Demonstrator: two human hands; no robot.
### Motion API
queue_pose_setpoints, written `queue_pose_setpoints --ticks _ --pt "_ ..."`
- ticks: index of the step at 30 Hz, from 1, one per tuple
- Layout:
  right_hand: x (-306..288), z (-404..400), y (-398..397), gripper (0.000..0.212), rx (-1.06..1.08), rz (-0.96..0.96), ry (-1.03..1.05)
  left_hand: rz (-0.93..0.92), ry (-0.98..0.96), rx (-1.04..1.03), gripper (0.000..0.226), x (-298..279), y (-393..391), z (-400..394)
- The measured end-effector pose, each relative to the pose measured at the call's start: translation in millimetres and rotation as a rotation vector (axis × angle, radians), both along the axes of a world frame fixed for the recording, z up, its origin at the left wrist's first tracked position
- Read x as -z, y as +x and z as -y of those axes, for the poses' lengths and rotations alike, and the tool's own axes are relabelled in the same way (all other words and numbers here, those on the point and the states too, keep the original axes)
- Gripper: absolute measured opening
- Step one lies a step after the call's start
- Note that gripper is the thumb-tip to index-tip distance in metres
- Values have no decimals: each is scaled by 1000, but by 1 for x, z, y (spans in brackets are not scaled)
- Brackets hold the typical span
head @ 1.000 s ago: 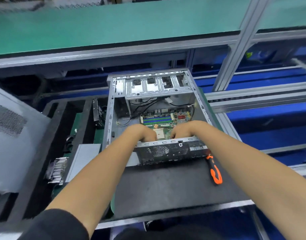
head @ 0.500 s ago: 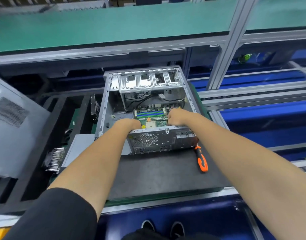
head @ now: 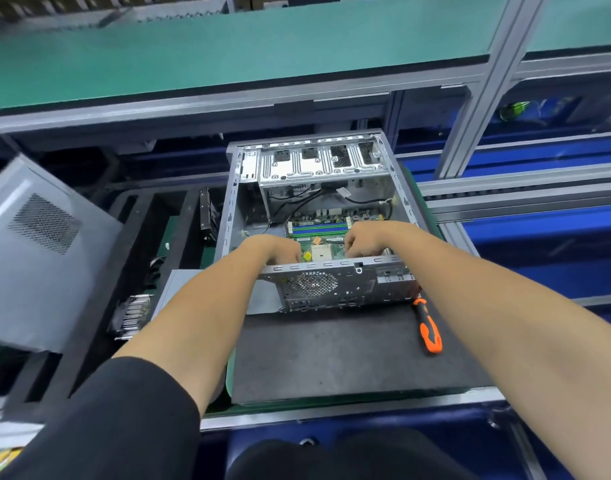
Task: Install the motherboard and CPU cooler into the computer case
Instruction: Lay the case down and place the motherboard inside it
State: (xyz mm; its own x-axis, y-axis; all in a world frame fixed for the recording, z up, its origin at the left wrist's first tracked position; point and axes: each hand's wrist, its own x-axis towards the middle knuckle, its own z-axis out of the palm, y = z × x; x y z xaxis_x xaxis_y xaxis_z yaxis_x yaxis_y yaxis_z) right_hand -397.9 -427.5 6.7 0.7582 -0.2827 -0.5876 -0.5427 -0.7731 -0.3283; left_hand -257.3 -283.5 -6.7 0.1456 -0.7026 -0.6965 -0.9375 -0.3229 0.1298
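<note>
An open grey computer case [head: 234, 202] lies on a dark mat [head: 331, 358], its rear panel with the fan grille facing me. The green motherboard [head: 319, 231] with blue memory slots sits low inside it. My left hand [head: 273, 249] reaches over the rear panel, its fingers curled down at the board's left edge. Over on the board's right side, my right hand [head: 370, 239] curls its fingers onto it. The fingertips are partly hidden behind the rear panel. A finned metal CPU cooler [head: 134, 315] lies to the left, outside the case.
An orange-and-black screwdriver [head: 429, 331] lies on the mat right of the case. A grey vented side panel [head: 37, 254] leans at the far left. Black tray dividers [head: 179, 230] stand left of the case. A green conveyor belt [head: 228, 46] and aluminium frame posts [head: 484, 84] lie beyond.
Both hands moved from close together at the rear panel's top edge to farther apart and deeper in the case, at the motherboard's sides. The screwdriver has not moved.
</note>
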Motion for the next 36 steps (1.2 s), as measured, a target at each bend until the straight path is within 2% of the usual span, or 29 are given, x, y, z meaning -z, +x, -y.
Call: queue_pose_setpoints --ticks 2,5,13,17,20,24,27,30,33,36 --pt "1 0 1 14 -45 -27 -12 -31 -9 -33 36 3 5 2" --pt "5 1 -1 26 -97 -84 -14 -53 2 -109 33 4 11 5" --pt "15 6 2 26 -151 -48 -73 -109 80 -168 29 7 15 11" --pt "12 5 5 29 -173 -108 -74 -183 -51 -209 20 3 17 14" --pt "7 10 10 21 -130 -77 -109 -195 -78 -212 20 7 16 13" --pt "14 15 16 17 32 25 -233 -217 -88 -207 21 18 14 11" --pt "19 19 17 42 68 68 -341 -240 -158 -234 13 22 16 10" --pt "25 24 19 73 1 -26 -372 -272 -244 -308 5 25 18 11" --pt "29 27 24 87 -55 -117 -369 -171 -389 -328 6 24 22 13" --pt "32 36 25 93 -54 -125 -426 -62 -480 -346 13 22 27 15"
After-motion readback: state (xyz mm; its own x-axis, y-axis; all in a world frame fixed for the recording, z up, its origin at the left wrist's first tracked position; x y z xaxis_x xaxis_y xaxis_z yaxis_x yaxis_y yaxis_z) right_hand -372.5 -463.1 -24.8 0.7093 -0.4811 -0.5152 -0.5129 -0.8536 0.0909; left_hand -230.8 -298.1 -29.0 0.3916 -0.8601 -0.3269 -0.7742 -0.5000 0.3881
